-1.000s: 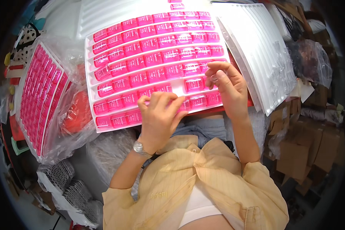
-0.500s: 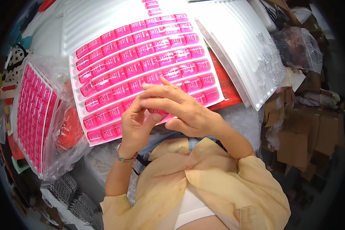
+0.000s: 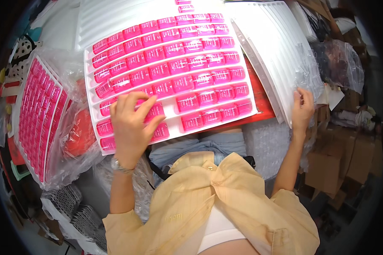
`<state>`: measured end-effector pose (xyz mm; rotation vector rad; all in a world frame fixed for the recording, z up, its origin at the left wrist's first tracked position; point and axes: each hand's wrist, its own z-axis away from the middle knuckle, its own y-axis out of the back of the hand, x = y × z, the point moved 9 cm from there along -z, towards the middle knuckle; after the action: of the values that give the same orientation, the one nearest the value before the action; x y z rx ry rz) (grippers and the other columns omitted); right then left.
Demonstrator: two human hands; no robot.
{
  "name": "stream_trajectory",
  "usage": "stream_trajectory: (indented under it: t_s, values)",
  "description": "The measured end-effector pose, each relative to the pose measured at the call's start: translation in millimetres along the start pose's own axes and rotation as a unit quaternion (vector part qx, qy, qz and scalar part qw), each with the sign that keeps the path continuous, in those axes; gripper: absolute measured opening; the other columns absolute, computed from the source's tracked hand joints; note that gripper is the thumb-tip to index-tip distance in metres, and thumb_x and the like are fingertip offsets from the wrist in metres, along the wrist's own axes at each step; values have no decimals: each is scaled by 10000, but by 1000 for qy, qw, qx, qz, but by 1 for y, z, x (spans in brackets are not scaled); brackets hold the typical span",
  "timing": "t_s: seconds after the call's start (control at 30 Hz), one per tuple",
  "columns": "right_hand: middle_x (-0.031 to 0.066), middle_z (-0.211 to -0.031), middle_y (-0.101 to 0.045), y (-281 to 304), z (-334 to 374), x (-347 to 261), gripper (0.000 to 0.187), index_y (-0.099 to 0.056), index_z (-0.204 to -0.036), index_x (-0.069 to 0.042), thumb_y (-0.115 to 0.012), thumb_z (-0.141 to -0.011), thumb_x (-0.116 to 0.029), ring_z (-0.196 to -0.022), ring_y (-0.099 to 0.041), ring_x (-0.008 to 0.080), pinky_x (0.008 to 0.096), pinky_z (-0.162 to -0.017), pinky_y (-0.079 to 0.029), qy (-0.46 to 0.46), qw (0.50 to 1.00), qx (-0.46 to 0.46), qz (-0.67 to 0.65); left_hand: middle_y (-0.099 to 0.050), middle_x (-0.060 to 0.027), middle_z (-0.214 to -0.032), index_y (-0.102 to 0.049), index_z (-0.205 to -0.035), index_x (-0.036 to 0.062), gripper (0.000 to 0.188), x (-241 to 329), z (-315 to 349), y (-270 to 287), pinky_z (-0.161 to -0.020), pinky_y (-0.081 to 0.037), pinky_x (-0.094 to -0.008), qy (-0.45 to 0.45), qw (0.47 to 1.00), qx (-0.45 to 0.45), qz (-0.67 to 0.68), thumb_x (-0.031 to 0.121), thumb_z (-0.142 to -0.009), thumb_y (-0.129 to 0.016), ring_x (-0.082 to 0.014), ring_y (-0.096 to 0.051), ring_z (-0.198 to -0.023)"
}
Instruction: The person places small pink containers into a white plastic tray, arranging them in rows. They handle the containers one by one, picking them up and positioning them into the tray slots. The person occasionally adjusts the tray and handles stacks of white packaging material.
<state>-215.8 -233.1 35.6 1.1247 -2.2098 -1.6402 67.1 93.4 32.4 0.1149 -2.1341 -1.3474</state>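
A white tray (image 3: 171,106) holds rows of small, shiny pink containers (image 3: 184,83) with white print. Two slots in its nearest rows show bare white right of my left hand. My left hand (image 3: 134,121) hovers over the tray's near left part, thumb and fingers apart around a pink container (image 3: 156,111) seated there; whether it touches it I cannot tell. Off to the right, my right hand (image 3: 302,110) has curled fingers at the edge of a stack of white ribbed trays (image 3: 276,46), by loose clear plastic pieces (image 3: 307,78). What lies in those fingers is hidden.
Left stands a stack of filled pink trays (image 3: 40,114) in clear wrapping. A red surface (image 3: 259,91) shows beneath the trays. Clear bagged plastic (image 3: 266,144) lies near my right side, cardboard boxes (image 3: 327,157) further right. More pink containers (image 3: 186,8) sit beyond the tray.
My hands have parted from over the tray's near middle. The left moved left over the near rows; the right swung right to the clear pieces. The view has shifted slightly.
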Motion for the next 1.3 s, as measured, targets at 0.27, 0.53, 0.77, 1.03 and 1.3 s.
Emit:
stream_trajectory:
  t_s: [0.27, 0.53, 0.77, 1.03, 1.3]
  values:
    - [34, -864, -646, -62, -12, -173, 126, -638, -957, -24, -623, -895, -132, -770, -585, 96, 240, -687, -473, -51, 793, -364, -486, -593, -49, -951, -668, -1022, 66, 344, -9, 10, 7, -737, -431, -335, 21, 985, 44, 165, 112, -694, -764, -211, -557, -862]
    - [21, -808, -583, -95, 36, -306, 129, -592, -902, -13, -684, -813, -28, -698, -544, 85, 228, -608, -458, 137, 719, -479, -485, -584, -85, -965, -661, -1024, 39, 340, -17, 21, 4, -794, -450, -309, 109, 935, 23, 336, 34, -694, -744, -214, -555, -913]
    - [27, -787, -583, -113, -3, -209, 163, -600, -984, -21, -538, -947, -167, -611, -502, 51, 157, -510, -373, -237, 582, -295, -720, -580, -18, -971, -682, -977, 109, 284, 7, 10, -15, -898, -291, -398, 10, 999, 11, 33, 219, -721, -739, -204, -514, -956]
    - [4, -611, -484, -72, 39, -223, 196, -507, -1039, -41, -488, -976, -226, -473, -430, 79, 231, -439, -339, -25, 759, -280, -588, -584, -9, -963, -669, -978, 92, 344, 8, 54, 4, -882, -297, -399, -25, 999, -7, -29, 248, -686, -764, -214, -512, -964]
    - [144, -1044, -605, -45, 95, -321, 751, -400, -1307, 6, -718, -760, -399, -568, -621, 221, 317, -427, -454, 417, 796, -348, -268, -578, -113, -1009, -636, -950, 54, 344, 39, 48, 3, -828, -349, -407, -57, 982, -25, 181, 197, -670, -776, -282, -534, -944]
